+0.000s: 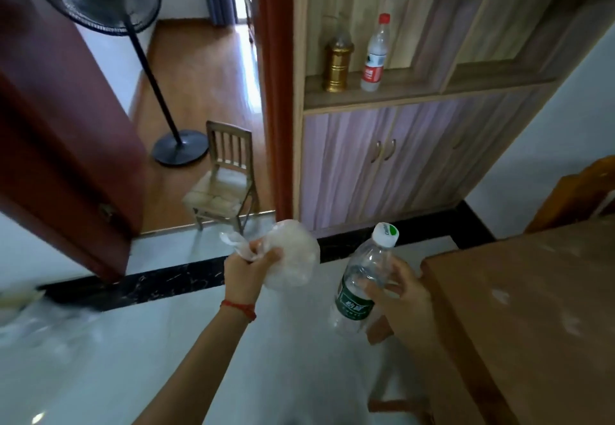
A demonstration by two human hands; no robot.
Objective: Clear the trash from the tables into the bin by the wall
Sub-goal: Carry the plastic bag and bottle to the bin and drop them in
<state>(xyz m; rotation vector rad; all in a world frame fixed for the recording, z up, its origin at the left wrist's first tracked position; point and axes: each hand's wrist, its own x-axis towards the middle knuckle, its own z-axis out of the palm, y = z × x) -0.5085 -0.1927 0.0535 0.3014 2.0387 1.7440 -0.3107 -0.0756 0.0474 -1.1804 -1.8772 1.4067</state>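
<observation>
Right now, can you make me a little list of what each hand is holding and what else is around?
left hand: grips the neck of a clear plastic bag
right hand: holds a clear bottle with a green label, white cap on
table: wooden, at the right
shelf: carries a gold bottle and a red-capped bottle
doorway: small wooden chair, standing fan
bin: not in view
</observation>
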